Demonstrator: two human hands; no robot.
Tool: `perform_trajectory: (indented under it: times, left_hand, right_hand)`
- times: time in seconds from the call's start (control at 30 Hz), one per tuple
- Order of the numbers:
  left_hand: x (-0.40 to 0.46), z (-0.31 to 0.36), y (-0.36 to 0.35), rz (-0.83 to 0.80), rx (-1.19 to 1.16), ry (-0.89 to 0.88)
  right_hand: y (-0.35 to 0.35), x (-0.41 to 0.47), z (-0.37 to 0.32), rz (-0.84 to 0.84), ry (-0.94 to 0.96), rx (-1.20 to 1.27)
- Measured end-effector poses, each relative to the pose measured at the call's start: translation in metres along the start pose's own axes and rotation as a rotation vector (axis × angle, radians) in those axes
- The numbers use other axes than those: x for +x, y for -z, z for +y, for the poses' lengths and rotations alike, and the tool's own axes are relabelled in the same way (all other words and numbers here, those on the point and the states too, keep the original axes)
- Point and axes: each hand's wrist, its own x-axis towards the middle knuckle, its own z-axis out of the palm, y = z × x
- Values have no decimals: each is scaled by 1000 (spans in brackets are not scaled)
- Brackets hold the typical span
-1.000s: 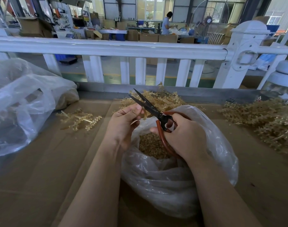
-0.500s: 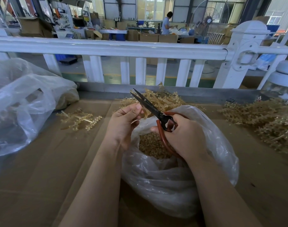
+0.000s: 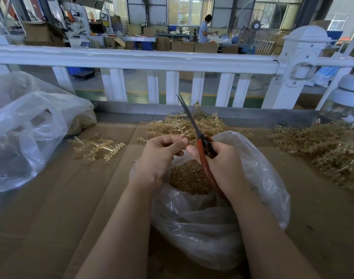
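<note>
On the cardboard surface [image 3: 51, 208], a filled clear sack [image 3: 31, 127] lay at far left with a loose golden sprig [image 3: 95, 147] near it. My left hand [image 3: 160, 156] was above the open bag [image 3: 212, 228] of cut pieces [image 3: 188, 178], fingertips pinched together, contents not discernible. My right hand [image 3: 222, 164] gripped the red-handled scissors [image 3: 194, 125], blades closed and pointing up toward the white railing [image 3: 132, 59]; a sprig pile [image 3: 323, 146] lay at right, and cartons [image 3: 184, 46] stood in the workshop beyond.

No legible text, labels or signs.
</note>
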Motion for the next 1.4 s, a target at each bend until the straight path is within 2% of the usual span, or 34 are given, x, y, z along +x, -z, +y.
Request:
perform_trajectory:
  times: [0.23,0.4,0.77,1.03,1.13,1.33,1.4]
  left_hand:
    - [0,0,-2,-41,21,12]
    - [0,-1,-4,-49,28,25]
    - [2,1,-4,93,-109,182]
    - [5,-2,1,149,-231,264]
    - [5,-1,2,184,-337,246]
    - [4,1,2,258,-394,141]
    - [4,1,2,265,-398,114]
  right_hand:
    - [-1,3,3,31,-29,-27]
    - [-2,0,0,99,30,-56]
    - [-2,-5,-4,155,135,-187]
    - [-1,-4,-4,110,98,-196]
    - [0,-3,-2,122,71,-171]
    - [3,-5,-8,301,114,-168]
    - [6,-6,-9,271,142,-212]
